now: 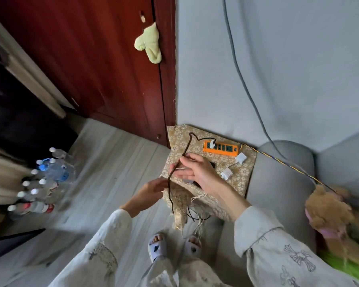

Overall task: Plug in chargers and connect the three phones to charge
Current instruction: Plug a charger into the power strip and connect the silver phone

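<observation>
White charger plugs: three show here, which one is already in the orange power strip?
The charger plug at the power strip's left end; the other two lie loose on the floral cloth.

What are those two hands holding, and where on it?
A dark cable. The right hand pinches it partway along, above the cloth; the left hand grips it lower down. Its far end is plugged into the orange power strip.

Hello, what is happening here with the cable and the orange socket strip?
A person is sorting out a dark cable over a small cloth-covered table. The right hand pinches the cable higher up and the left hand holds it lower down. One white charger already sits in the orange power strip. Two more white chargers lie loose beside it.
</observation>
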